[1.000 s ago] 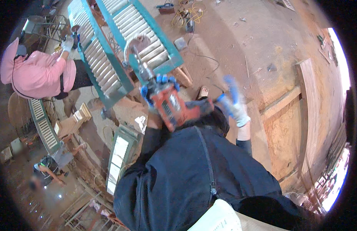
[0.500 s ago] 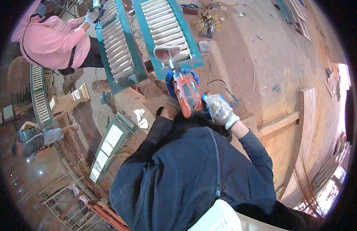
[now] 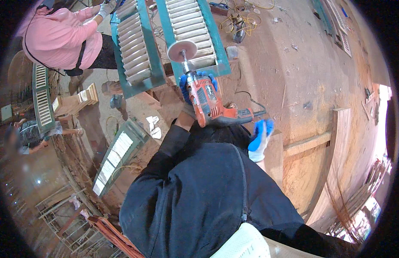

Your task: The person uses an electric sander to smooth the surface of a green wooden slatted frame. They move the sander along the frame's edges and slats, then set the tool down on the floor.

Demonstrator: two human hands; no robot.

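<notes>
My left hand (image 3: pixel 184 89), in a blue-palmed glove, is wrapped round the front of a red and black power drill (image 3: pixel 206 99). A round, pale sanding disc (image 3: pixel 188 48) sits in its chuck, over the near part of a teal louvered shutter (image 3: pixel 182 26); whether they touch I cannot tell. The drill's dark handle points right. Below the handle's end and apart from it is my right hand (image 3: pixel 260 139), in a white and blue glove, open with nothing in it; some of its fingers are blurred.
Another teal louvered shutter (image 3: pixel 135 47) lies to the left, with a co-worker in pink (image 3: pixel 64 36) beside it. A second person (image 3: pixel 34 135) is at the far left. A green-framed panel (image 3: pixel 117 159) lies lower left. Yellow cable (image 3: pixel 249 23) is at the top, and wooden boards (image 3: pixel 332 159) are at right.
My right hand has come off the drill and moved down and right, uncovering the handle. The drill has shifted slightly left and up, and the disc's round face now shows clearly.
</notes>
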